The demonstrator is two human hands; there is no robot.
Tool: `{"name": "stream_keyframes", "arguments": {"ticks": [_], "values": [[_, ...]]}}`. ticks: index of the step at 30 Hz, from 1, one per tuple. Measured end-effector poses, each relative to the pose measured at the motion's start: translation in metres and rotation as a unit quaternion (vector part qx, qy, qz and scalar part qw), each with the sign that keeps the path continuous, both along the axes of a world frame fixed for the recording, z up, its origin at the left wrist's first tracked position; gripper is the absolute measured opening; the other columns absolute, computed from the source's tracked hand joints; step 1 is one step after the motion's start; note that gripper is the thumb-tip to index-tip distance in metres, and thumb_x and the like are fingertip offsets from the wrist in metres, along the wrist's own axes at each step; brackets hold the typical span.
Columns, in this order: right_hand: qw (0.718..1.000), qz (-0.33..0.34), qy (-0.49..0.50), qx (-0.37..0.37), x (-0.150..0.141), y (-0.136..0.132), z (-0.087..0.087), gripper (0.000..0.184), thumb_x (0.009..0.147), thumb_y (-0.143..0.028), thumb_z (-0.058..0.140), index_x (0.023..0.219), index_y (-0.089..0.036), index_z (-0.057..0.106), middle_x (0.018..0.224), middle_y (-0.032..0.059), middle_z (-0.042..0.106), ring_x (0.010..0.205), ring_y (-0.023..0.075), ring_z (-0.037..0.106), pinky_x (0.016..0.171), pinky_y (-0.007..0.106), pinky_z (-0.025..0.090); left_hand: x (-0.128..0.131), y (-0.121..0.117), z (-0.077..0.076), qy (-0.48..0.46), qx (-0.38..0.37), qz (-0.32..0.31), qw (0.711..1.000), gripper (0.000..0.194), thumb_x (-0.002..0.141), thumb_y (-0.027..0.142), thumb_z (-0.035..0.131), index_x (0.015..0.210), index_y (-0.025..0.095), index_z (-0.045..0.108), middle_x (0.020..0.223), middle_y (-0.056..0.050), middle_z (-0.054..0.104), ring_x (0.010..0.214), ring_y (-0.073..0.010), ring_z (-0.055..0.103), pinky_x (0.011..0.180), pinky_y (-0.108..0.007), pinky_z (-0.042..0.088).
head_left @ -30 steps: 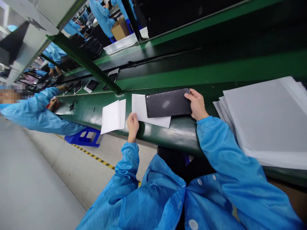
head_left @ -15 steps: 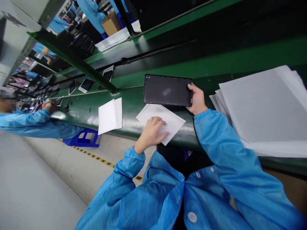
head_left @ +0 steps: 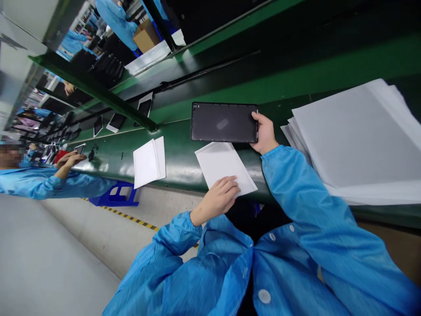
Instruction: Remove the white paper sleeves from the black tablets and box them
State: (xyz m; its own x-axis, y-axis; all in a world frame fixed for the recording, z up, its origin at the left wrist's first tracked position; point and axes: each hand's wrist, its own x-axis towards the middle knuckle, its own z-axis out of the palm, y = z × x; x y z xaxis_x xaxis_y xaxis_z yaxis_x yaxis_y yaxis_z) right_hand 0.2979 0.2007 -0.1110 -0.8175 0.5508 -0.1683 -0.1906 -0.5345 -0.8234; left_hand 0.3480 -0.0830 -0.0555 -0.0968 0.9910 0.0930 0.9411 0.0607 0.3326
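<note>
My right hand grips the right end of a black tablet, with the thumb over its edge. The tablet's dark back, with a small pale patch in the middle, faces up. Just below it on the green bench lies a white sleeve, its upper edge partly behind the tablet. My left hand is closed on the sleeve's near edge, fingers bent over the top; the thumb is mostly hidden. To the left, two overlapping white sleeves lie by the bench edge.
A large stack of white sheets or sleeves sits at right. Several tablets lie further left along the bench, past a green post. A co-worker's hands are at far left, near a blue stool.
The white sleeve has turned on the bench, and my left hand has moved right and down to its near edge. My right hand still holds the tablet, nearly unmoved.
</note>
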Motion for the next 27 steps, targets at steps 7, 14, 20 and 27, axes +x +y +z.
{"name": "stream_keyframes", "arguments": {"ticks": [7, 14, 20, 27], "values": [[1.000, -0.002, 0.010, -0.005, 0.000, 0.000, 0.001, 0.064, 0.071, -0.074, 0.073, 0.115, -0.028, 0.069, 0.111, 0.0055, 0.079, 0.118, 0.0378, 0.073, 0.094, 0.055, 0.067, -0.046, -0.003, 0.006, -0.040, 0.070, 0.185, 0.979, 0.028, 0.109, 0.031, 0.053, 0.089, 0.021, 0.070, 0.089, -0.007, 0.071, 0.084, -0.0202, 0.067, 0.078, -0.033, 0.054], [1.000, 0.009, 0.007, 0.022, 0.001, -0.002, 0.006, 0.070, 0.068, -0.080, 0.069, 0.116, -0.029, 0.066, 0.118, 0.0067, 0.077, 0.115, 0.0369, 0.073, 0.091, 0.053, 0.066, -0.109, 0.006, 0.000, -0.264, 0.164, 0.397, 0.864, 0.031, 0.086, 0.039, 0.080, 0.069, 0.021, 0.061, 0.056, 0.004, 0.054, 0.051, -0.0108, 0.046, 0.053, -0.024, 0.036], [0.998, -0.003, 0.002, 0.061, 0.004, -0.004, 0.009, 0.075, 0.071, -0.083, 0.066, 0.125, -0.031, 0.066, 0.120, 0.0058, 0.077, 0.114, 0.0350, 0.073, 0.089, 0.050, 0.065, -0.136, 0.032, -0.007, -0.378, 0.180, 0.411, 0.810, 0.035, 0.083, 0.044, 0.084, 0.072, 0.021, 0.060, 0.048, 0.006, 0.052, 0.039, -0.0100, 0.045, 0.044, -0.022, 0.031], [0.990, -0.067, 0.005, 0.122, 0.008, -0.006, 0.013, 0.072, 0.076, -0.082, 0.064, 0.128, -0.032, 0.067, 0.126, 0.0061, 0.075, 0.126, 0.0359, 0.068, 0.091, 0.049, 0.064, -0.153, 0.051, -0.009, -0.365, 0.212, 0.439, 0.793, 0.030, 0.097, 0.030, 0.069, 0.072, 0.021, 0.056, 0.051, 0.007, 0.049, 0.042, -0.0098, 0.041, 0.049, -0.023, 0.032]]}}
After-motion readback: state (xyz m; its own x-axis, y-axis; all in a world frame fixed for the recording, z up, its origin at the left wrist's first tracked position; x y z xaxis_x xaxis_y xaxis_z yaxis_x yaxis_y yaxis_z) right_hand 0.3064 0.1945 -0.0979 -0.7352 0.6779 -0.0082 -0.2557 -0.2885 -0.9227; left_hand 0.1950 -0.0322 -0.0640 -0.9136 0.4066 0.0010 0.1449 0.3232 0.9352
